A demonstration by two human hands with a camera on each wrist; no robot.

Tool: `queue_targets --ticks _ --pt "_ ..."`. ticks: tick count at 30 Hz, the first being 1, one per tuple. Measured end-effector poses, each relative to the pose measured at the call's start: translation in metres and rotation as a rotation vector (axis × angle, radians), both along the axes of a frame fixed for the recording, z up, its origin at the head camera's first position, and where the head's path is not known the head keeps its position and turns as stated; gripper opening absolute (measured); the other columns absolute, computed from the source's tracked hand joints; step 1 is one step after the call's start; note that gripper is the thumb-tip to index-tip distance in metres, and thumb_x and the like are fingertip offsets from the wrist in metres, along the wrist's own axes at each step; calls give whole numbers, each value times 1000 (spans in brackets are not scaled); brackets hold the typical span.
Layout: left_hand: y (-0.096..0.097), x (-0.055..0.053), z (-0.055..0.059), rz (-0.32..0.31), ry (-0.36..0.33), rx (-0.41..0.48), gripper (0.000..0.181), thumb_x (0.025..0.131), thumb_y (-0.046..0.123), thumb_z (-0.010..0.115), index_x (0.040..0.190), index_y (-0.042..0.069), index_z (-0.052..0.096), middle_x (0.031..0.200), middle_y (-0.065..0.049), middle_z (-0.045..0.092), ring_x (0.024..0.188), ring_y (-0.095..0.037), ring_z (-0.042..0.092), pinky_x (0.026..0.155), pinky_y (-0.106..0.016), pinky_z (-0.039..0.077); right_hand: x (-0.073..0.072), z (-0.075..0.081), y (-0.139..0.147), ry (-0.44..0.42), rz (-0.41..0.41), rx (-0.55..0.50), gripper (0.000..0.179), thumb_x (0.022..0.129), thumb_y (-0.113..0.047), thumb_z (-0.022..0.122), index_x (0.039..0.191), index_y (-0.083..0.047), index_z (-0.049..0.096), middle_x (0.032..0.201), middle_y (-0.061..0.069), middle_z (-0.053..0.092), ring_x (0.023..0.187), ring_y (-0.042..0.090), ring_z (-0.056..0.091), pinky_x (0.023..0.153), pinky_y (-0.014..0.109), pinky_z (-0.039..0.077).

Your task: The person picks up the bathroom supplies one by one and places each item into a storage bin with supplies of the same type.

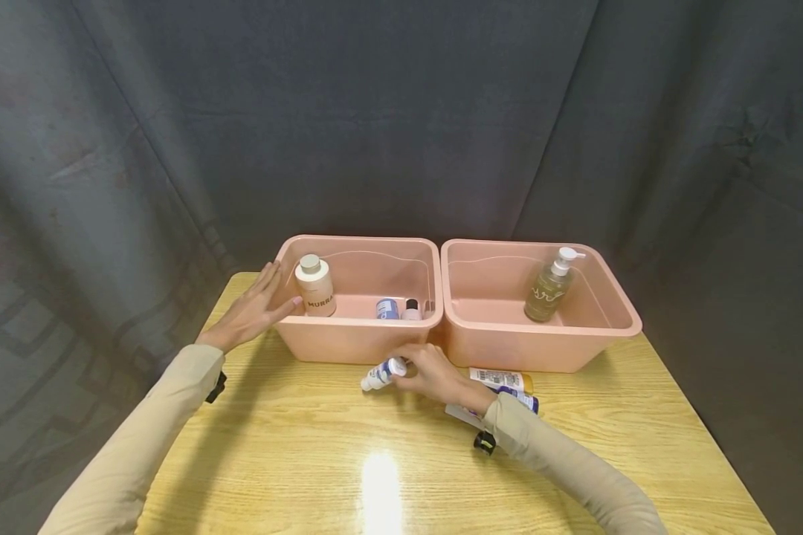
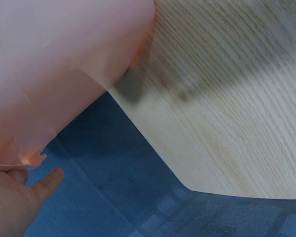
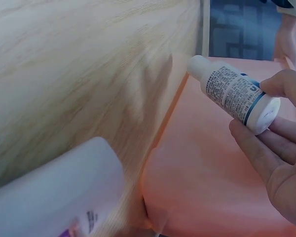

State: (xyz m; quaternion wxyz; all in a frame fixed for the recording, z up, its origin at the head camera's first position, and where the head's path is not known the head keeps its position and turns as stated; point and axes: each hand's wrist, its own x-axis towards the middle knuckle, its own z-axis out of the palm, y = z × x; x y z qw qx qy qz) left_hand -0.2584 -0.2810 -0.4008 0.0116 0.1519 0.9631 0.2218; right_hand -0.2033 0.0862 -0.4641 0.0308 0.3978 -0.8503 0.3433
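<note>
My right hand (image 1: 435, 371) pinches a small white bottle (image 1: 384, 374) with a blue band near its base, in front of the left pink bin (image 1: 348, 343). In the right wrist view the bottle (image 3: 232, 94) tilts, its cap pointing away from the thumb and fingertips and its printed label showing. My left hand (image 1: 250, 310) lies with straight fingers along the left rim of that bin, thumb over the front corner. Inside it, a white bottle lettered MURRA (image 1: 316, 288) stands close to the thumb. A blue-labelled container (image 1: 387, 309) and a black-capped bottle (image 1: 411, 310) are farther right.
The right pink bin (image 1: 508, 345) holds a green pump bottle (image 1: 547, 293). In front of it on the wooden table (image 1: 294, 446) lie a yellow-capped tube (image 1: 498, 379) and a blue-capped container (image 1: 523, 400), partly behind my right forearm. A dark curtain (image 1: 375, 119) hangs behind.
</note>
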Motion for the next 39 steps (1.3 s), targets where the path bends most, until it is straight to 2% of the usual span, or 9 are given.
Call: queue_targets --ticks 9,15,24,29,39 --pt "1 0 0 -3 7 2 92 98 63 41 158 5 2 164 -4 -12 150 -32 -5 112 -67 13 3 7 -1 -8 14 -23 34 83 -9 77 114 4 68 98 7 70 84 15 68 73 20 55" --pt "1 0 0 -4 8 5 92 98 63 41 158 6 2 165 -8 -10 150 -29 -7 112 -67 13 5 12 0 12 5 -39 34 83 -8 77 113 5 68 98 9 71 82 15 68 71 21 56" --pt "1 1 1 -2 2 5 90 99 61 41 159 6 1 164 -3 -13 150 -27 -8 112 -67 12 7 22 0 52 5 -66 35 84 -10 76 113 7 67 100 11 71 83 17 69 72 20 56" --pt "1 1 1 -1 2 4 90 99 61 41 159 7 0 164 -3 -14 150 -28 -8 112 -68 12 8 28 0 34 23 -89 36 84 -7 76 114 9 66 102 14 71 84 19 70 72 18 55" --pt "0 0 0 1 5 3 89 99 59 42 159 7 1 165 -6 -11 150 -28 -8 111 -69 12 5 38 1 74 67 -120 34 85 -8 75 114 7 67 104 14 72 84 20 72 71 22 57"
